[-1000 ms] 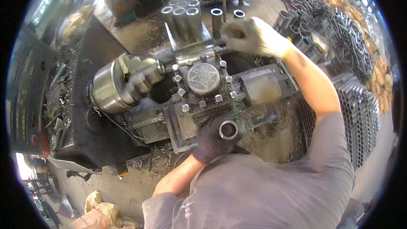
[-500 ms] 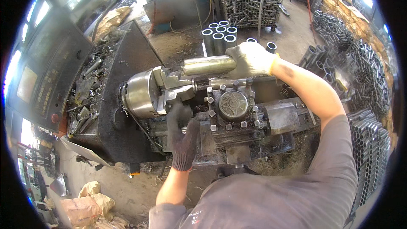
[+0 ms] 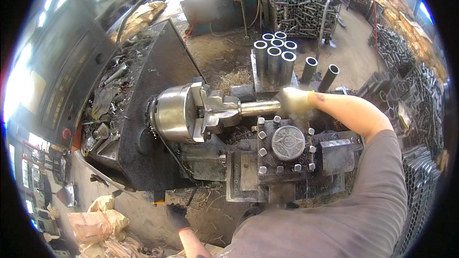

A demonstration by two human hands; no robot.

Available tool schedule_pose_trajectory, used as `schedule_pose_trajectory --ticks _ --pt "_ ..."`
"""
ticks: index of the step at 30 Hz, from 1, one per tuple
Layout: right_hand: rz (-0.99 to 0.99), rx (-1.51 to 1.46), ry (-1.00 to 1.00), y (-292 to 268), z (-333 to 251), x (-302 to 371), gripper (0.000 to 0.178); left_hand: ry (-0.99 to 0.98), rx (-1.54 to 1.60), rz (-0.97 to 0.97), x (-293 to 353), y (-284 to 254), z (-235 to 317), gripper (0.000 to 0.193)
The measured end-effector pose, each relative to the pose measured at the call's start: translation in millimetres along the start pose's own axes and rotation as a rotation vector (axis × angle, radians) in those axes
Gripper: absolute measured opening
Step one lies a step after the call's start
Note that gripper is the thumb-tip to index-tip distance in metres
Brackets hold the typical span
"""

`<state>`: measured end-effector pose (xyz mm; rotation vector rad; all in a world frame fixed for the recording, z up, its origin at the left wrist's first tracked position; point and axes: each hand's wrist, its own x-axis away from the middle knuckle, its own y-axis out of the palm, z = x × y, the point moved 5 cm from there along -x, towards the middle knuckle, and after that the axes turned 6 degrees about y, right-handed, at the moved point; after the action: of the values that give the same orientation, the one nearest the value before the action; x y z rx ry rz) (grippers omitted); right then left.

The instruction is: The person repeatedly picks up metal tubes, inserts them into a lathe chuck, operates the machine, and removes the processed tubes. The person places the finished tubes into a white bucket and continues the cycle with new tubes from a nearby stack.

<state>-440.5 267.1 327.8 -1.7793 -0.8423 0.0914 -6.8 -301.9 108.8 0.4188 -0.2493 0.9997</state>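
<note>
My right hand [image 3: 294,102], in a pale glove, is closed around the outer end of a shiny metal tube [image 3: 260,108]. The tube's other end sits between the stepped jaws [image 3: 220,110] of a lathe chuck [image 3: 174,113]. Low on the left, my left hand [image 3: 178,216] in a dark glove is beside a thin dark lever [image 3: 191,197] below the machine. Its fingers are too dark and blurred to make out. The square tool post [image 3: 288,142], ringed with bolts, stands just in front of my right hand.
Several upright tubes [image 3: 274,62] stand on a plate behind the lathe, with two more to their right. A chip-covered machine housing [image 3: 143,95] and a control panel [image 3: 57,100] are at left. Stacked tubes [image 3: 418,181] line the right. Paper sacks [image 3: 98,224] lie at lower left.
My right hand has brought the tube down from above the tool post into line with the chuck jaws. My left hand has left the chuck area and dropped toward the lower left, by the lever.
</note>
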Motion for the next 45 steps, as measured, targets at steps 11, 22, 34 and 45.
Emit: schedule_pose_trajectory --ticks 11,22,34,45 --pt "0.034 0.127 0.023 -19 -34 7 0.043 -0.007 0.179 0.118 -42 -30 38 0.056" --pt "0.039 0.228 0.001 -14 -35 -1 0.043 -0.114 0.171 0.217 -35 -19 54 0.057" --pt "-0.253 -0.537 0.081 -18 -113 -72 0.072 -0.163 0.128 0.164 -30 -15 64 0.053" --pt "-0.037 0.496 -0.037 8 -3 -25 0.021 0.03 -0.047 0.19 -42 -35 50 0.047"
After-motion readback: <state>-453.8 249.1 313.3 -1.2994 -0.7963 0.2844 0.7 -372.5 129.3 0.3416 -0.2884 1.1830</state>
